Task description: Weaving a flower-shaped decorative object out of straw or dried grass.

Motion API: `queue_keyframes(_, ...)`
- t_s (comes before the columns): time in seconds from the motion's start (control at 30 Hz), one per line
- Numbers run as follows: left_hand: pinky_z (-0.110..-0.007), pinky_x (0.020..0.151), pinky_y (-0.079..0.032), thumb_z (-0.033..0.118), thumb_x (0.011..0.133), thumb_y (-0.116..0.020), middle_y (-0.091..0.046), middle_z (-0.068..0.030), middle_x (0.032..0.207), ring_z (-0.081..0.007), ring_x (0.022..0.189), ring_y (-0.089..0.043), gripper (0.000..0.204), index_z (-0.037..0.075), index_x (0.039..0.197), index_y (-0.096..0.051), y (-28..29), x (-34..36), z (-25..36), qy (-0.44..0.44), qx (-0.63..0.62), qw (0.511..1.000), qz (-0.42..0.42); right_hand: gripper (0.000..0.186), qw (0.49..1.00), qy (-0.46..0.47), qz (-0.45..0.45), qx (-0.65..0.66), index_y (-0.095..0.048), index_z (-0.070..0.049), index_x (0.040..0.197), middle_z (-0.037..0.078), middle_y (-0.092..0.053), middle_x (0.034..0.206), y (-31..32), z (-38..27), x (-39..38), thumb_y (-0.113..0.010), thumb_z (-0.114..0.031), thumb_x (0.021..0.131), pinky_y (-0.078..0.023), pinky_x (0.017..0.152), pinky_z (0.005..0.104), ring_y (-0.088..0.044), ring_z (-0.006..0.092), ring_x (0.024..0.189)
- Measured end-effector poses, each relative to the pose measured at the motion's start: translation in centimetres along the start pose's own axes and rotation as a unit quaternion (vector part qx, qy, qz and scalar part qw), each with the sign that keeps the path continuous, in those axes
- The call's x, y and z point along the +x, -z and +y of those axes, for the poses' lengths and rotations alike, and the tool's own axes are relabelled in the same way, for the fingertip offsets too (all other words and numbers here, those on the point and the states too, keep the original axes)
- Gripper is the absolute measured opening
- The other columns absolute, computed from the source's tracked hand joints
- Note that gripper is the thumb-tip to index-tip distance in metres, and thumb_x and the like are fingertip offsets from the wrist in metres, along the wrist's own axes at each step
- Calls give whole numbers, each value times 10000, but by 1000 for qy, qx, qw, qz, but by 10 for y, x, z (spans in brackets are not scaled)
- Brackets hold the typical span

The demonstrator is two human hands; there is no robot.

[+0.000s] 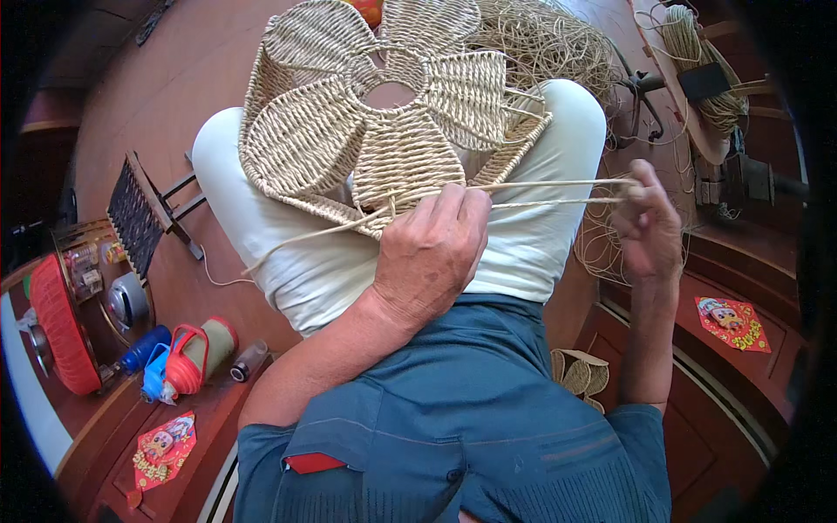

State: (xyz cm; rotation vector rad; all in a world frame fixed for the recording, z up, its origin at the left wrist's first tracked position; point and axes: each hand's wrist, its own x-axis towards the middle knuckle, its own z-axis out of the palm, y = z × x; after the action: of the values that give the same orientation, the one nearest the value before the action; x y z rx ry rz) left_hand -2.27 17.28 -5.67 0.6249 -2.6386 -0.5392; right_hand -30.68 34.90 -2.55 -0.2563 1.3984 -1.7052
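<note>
Across my lap rests a woven straw-cord basket (301, 131) with a flower-shaped pattern of petals around a round hole. My left hand (432, 248) is closed at the basket's near edge, its fingers curled over the rim and the cord there. Two strands of cord (558, 193) run from that spot to the right. My right hand (647, 222) grips their far ends in its curled fingers, holding them stretched out. Another loose cord end (296, 242) points left from the rim across my white trousers.
A large heap of loose cord (549, 52) lies beyond the basket. At the right, a cord coil (697, 61) hangs on a wooden stand. Bottles, including a red one (185, 370), and a red-covered round object (65, 327) are at the left, near a black woven stool (135, 213).
</note>
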Motion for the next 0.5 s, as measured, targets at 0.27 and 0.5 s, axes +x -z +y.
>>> queue_keyframes(0.27,-384,636,-554,155,985,-734,-581,-77,961,-239,784,-685,174,86,1101,-625,-4,2,-1,-2,-13,1000,-3,186,956,150,235,89,-678,-2,1139,62,-709,897,175,-89,-8,-701,48,961,-314,473,222,-463,61,574)
queue_keyframes(0.5,-416,640,-547,111,979,-723,-598,-107,909,-295,757,-683,120,69,1026,-621,5,3,-6,81,-77,993,26,143,954,173,230,-82,-662,3,1181,25,-664,969,113,-102,-4,-658,-95,1077,-395,591,198,-535,44,750)
